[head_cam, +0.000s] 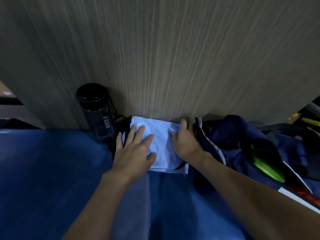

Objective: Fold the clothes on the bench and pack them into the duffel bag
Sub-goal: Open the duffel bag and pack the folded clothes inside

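Garment [162, 135], light blue with black trim, folded to a rectangle at the far edge of the blue bench [52, 161], against the wood-grain panel [155, 58]. Left hand [133, 149] lies flat on its left half, fingers straight and spread, grasping nothing. Right hand [186, 141] rests on its right edge; whether those fingers curl round the cloth cannot be told. Navy duffel bag [230, 129] lies just right of the garment, a bright green item [266, 168] inside. Black bottle [100, 113] stands to the left, by the panel
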The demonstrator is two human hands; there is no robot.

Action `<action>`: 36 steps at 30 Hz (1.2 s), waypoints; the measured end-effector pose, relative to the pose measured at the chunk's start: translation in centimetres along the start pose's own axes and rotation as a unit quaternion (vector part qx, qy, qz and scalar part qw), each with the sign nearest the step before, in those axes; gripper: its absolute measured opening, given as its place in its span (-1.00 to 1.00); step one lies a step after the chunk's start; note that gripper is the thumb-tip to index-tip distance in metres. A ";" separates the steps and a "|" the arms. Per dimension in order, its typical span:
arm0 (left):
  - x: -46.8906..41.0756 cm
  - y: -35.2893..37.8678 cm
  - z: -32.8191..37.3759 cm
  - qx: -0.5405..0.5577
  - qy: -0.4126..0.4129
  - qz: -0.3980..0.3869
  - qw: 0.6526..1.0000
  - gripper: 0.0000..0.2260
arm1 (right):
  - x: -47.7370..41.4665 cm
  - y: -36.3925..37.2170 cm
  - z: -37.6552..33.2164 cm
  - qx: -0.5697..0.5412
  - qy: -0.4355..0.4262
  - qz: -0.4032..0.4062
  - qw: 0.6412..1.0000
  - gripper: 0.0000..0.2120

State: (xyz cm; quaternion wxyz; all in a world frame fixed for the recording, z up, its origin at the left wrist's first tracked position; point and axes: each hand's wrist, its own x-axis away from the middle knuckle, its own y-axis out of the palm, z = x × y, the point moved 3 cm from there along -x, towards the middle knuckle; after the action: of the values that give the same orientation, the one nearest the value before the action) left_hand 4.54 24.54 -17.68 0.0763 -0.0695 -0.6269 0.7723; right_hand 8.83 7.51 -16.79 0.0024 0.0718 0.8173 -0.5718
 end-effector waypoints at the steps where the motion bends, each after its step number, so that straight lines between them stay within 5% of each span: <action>1: 0.0 0.0 0.0 0.003 0.000 -0.003 1.000 -0.48 | -0.5 0.3 0.0 -0.023 0.016 -0.011 1.000 -0.63; 9: 0.0 -0.2 -0.1 0.028 0.005 -0.006 1.000 -0.49 | -1.7 1.0 0.2 -0.105 0.068 -0.044 0.991 -0.47; 14: -0.1 -0.1 -0.3 0.039 0.004 -0.011 0.999 -0.50 | -1.8 0.7 0.5 -0.097 0.075 0.071 0.990 -0.61; 17: -0.1 -0.1 -0.5 0.038 0.007 -0.013 0.999 -0.50 | -1.8 0.5 0.3 -0.102 0.090 0.027 0.990 -0.86; 26: 0.2 -0.2 -0.3 0.048 0.009 -0.018 0.999 -0.51 | -0.4 -1.3 -0.4 -0.097 -0.051 0.073 0.991 -0.68; 32: 0.4 -0.5 -0.3 0.065 0.010 -0.018 0.998 -0.51 | 0.4 -3.4 -2.4 -0.042 -0.060 0.005 0.997 -0.96; 36: 0.2 -1.1 0.1 0.135 -0.005 0.043 0.990 -0.60 | -0.2 -4.5 -5.6 0.000 -0.090 -0.029 0.996 -0.85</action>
State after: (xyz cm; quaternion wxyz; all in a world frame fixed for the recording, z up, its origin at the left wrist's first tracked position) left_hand 4.38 24.71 -16.60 0.0487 -0.0810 -0.5136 0.8528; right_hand 8.88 11.17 -10.62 0.0589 -0.0039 0.8157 -0.5755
